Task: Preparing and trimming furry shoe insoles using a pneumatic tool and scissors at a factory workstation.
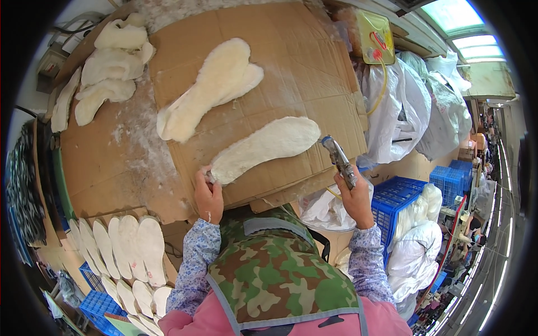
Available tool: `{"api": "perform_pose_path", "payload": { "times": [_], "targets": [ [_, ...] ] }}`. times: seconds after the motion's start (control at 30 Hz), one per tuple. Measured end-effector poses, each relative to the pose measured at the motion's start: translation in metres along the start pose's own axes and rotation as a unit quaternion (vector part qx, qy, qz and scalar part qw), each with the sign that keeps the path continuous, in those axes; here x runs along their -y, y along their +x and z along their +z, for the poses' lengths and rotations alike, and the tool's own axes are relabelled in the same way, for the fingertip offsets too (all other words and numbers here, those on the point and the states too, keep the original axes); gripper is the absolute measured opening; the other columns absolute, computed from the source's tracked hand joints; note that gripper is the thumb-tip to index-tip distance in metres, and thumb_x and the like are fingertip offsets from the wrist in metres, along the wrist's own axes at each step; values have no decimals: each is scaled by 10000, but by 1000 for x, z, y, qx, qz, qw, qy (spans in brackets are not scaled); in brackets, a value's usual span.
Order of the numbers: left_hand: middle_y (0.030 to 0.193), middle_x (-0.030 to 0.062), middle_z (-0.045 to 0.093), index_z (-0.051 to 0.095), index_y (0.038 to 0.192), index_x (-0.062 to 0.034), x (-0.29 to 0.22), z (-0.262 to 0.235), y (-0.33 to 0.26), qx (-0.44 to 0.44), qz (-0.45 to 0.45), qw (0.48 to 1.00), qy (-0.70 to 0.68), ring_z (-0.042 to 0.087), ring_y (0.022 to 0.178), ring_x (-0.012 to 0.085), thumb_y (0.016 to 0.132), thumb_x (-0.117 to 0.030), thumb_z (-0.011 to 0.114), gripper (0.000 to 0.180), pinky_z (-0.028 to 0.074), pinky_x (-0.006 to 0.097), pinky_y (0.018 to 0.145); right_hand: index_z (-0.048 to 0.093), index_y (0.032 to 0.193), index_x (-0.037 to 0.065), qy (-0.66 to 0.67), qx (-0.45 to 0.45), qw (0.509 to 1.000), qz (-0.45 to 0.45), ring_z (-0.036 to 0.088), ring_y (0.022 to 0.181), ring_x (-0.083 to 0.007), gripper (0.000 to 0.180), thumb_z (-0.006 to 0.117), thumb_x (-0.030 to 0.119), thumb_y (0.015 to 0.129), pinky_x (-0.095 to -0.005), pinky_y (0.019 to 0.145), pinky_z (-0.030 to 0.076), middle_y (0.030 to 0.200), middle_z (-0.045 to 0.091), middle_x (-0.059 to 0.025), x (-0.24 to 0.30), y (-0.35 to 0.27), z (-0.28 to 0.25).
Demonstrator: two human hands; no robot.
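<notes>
One fleece insole (264, 147) flat on the cardboard sheet (291, 61), lying at a slant, heel end toward the left hand (208, 197), toe end toward the spray gun (338, 159). Left grip pinching the insole's heel edge, fingertips pressed down on it at the sheet's near side. Right hand (354, 197) wrapped tight around the gun's handle, nozzle aimed at the insole's toe, just beside it but not touching. Whether any spray leaving the nozzle: cannot tell. Farther up the sheet, a pair of insoles (207, 89) overlapping, fleece side up, well apart from the hands. Pale residue and fluff across the cardboard around them, thickest to the left. Beyond, at the upper left of the bench (112, 162), a loose pile of fleece pieces (109, 64). Below the bench's left edge, a row of flat white soles (126, 246) set on edge, more of them trailing down toward a blue crate (95, 305). At right, white plastic bags (414, 106) and another blue crate (400, 201). By the look of it, work partway along: a few pieces laid out, one in hand, many soles waiting.
</notes>
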State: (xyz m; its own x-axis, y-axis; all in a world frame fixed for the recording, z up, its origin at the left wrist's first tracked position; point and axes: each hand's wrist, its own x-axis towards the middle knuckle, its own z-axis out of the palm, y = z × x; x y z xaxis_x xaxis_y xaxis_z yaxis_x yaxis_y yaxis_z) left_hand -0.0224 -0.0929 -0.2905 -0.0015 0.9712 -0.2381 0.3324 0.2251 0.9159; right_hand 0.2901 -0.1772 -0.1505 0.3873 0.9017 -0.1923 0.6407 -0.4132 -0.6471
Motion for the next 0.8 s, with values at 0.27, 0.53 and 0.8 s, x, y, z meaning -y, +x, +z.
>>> {"api": "perform_pose_path", "payload": {
  "times": [0.27, 0.53, 0.8],
  "targets": [
    [821, 45, 478, 496, 1246, -63, 0, -1, 0, 4, -6, 1000, -8, 461, 691, 151, 817, 8, 558, 439, 422, 278, 643, 558, 1080, 19, 26, 9, 999, -43, 561, 643, -228, 225, 618, 110, 883, -330, 598, 439, 739, 580, -117, 11, -9, 16],
    [823, 34, 465, 465, 1311, -71, -2, 0, 0, 12, -17, 1000, -3, 454, 712, 125, 827, 19, 545, 499, 420, 256, 653, 521, 1114, 14, 26, 98, 990, -99, 602, 831, -340, 308, 638, 95, 841, -372, 704, 473, 902, 591, -183, 29, -23, 35],
    [835, 13, 453, 400, 1395, -79, -8, 1, -3, -7, -16, 1000, -22, 441, 704, 111, 836, 27, 533, 585, 419, 240, 655, 527, 1106, 15, 29, 86, 988, -123, 599, 769, -337, 295, 637, 87, 843, -369, 664, 472, 879, 602, -174, 21, -24, 26]
  ]
}}
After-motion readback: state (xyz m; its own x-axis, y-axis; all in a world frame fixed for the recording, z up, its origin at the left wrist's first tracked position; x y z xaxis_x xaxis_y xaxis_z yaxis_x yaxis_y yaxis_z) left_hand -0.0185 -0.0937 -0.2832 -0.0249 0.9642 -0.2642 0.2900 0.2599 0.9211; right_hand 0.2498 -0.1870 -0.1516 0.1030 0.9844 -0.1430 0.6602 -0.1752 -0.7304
